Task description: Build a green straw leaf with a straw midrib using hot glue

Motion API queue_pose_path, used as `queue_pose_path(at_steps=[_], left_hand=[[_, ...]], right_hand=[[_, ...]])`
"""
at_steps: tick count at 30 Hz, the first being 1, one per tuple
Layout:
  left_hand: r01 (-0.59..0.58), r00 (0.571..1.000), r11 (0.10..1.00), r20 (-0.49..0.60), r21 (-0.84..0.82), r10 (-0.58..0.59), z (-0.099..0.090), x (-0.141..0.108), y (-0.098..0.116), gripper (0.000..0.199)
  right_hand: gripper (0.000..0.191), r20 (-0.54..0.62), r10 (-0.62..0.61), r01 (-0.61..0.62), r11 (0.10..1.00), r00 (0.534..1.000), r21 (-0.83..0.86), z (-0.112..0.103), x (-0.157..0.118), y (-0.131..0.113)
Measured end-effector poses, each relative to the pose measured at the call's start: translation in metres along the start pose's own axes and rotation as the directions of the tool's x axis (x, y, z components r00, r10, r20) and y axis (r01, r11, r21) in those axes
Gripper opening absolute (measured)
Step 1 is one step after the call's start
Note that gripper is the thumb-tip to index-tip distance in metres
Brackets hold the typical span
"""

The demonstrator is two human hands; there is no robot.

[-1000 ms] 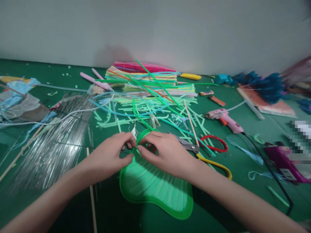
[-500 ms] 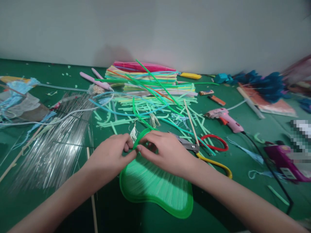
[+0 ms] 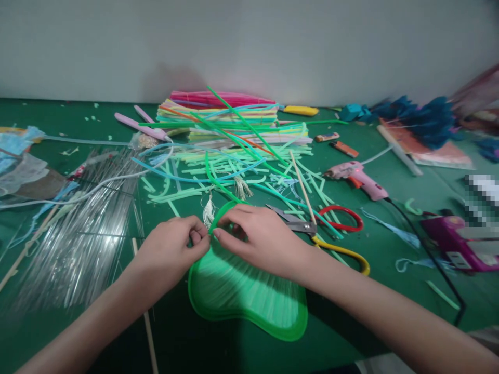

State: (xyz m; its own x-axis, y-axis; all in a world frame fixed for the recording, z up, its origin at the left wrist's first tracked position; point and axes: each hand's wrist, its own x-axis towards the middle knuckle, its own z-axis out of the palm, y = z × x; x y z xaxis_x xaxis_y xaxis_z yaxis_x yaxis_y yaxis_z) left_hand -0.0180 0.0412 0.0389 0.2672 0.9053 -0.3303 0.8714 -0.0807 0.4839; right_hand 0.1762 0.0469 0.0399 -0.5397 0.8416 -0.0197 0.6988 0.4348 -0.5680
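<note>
The left hand (image 3: 171, 244) had its thumb and forefinger drawn together in a pinch that seemed to close on the rim of a green-rimmed panel (image 3: 249, 291). Just beside it, the right hand (image 3: 263, 234) bent thumb and forefinger round the same rim, the tips almost meeting, with a gap behind them. The contact points were partly hidden. With the hands as the dial's centre and the wall at twelve, the panel spread from under them towards five o'clock; whether it was lifted there could not be told.

A green strip (image 3: 219, 183) ran out from the rim towards twelve. This looked like close fingertip work on the edge: it probably called for one light, steady pinch as anchor and small movements of the other, without creasing the ribbed middle. The strip was best kept untwisted and clear of the white tassel (image 3: 209, 212) just beyond the fingers.

Further off, scissors (image 3: 310, 227) lay with parted blades at three, near enough to warrant care with the right wrist. A pink glue gun (image 3: 362, 181) sat between two and three, coloured bundles (image 3: 226, 111) at twelve, clear filaments (image 3: 78, 249) at nine, and a wooden stick (image 3: 150, 340) at seven.
</note>
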Motion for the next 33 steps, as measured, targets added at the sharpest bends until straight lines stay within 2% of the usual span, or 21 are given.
queue_pose_path(at_steps=[2, 5, 9, 11, 19, 28, 30, 33], left_hand=[[0.015, 1.0, 1.0, 0.0, -0.01, -0.015, 0.002, -0.001, -0.001, 0.022], [0.022, 0.997, 0.999, -0.074, 0.039, -0.019, 0.008, -0.007, -0.001, 0.021], [-0.059, 0.97, 0.969, -0.217, 0.24, 0.113, 0.015, -0.017, 0.005, 0.024], [-0.083, 0.958, 0.957, -0.243, 0.279, 0.154, 0.017, -0.019, 0.006, 0.025], [-0.077, 0.993, 0.993, -0.094, -0.085, 0.069, 0.012, -0.002, -0.006, 0.015], [-0.187, 0.973, 0.945, 0.082, -0.267, 0.215, 0.0, 0.002, -0.017, 0.011], [-0.227, 0.965, 0.94, 0.072, -0.255, 0.252, 0.0, 0.002, -0.02, 0.006], [-0.381, 0.925, 0.916, -0.033, -0.128, 0.38, 0.003, 0.003, -0.022, 0.004]], right_hand=[[0.025, 0.002, -0.004, 0.004, 1.0, 1.0, 0.005, 0.0, 0.0, 0.0], [0.024, 0.007, -0.009, 0.009, 1.0, 1.0, 0.008, 0.002, 0.0, 0.0], [0.024, -0.002, -0.005, 0.005, 1.0, 1.0, 0.011, 0.003, 0.0, -0.001], [0.023, -0.003, -0.001, 0.001, 1.0, 1.0, 0.017, 0.003, 0.0, -0.001], [0.027, 0.0, -0.013, 0.013, 1.0, 1.0, 0.001, 0.004, 0.001, 0.001], [0.025, -0.008, -0.007, 0.007, 1.0, 1.0, 0.026, 0.004, 0.002, -0.001], [0.024, -0.007, -0.007, 0.007, 1.0, 1.0, 0.022, 0.004, 0.002, -0.001], [0.024, -0.025, 0.004, -0.004, 1.0, 1.0, 0.029, 0.004, 0.004, 0.0]])
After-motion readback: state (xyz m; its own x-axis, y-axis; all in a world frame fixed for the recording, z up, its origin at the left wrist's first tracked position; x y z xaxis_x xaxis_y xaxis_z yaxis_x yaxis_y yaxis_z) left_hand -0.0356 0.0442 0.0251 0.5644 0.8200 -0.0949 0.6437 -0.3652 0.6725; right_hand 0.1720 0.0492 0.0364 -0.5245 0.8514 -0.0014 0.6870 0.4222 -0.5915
